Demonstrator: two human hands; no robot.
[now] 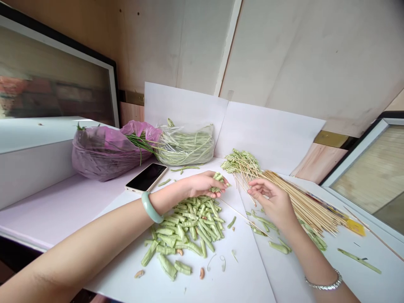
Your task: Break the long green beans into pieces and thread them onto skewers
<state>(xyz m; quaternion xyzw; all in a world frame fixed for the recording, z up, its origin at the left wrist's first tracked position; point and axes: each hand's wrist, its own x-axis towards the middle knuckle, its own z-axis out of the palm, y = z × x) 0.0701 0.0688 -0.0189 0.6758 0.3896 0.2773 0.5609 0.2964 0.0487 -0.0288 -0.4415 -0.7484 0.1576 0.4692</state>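
My left hand, on the arm with a pale green bangle, is closed around several cut green bean pieces. Below it lies a heap of cut bean pieces. A thin wooden skewer slants down to the right from beneath that hand. To the right, my right hand has curled fingers, thumb near the fingertips; whether something thin is between them is too small to tell. Behind it are skewers threaded with beans. A bundle of bare skewers lies beside the right hand.
At the back left sit a purple plastic bag and a clear bag of long beans. A phone lies in front of them. White boards stand behind. Loose beans and a yellow wrapper are at right.
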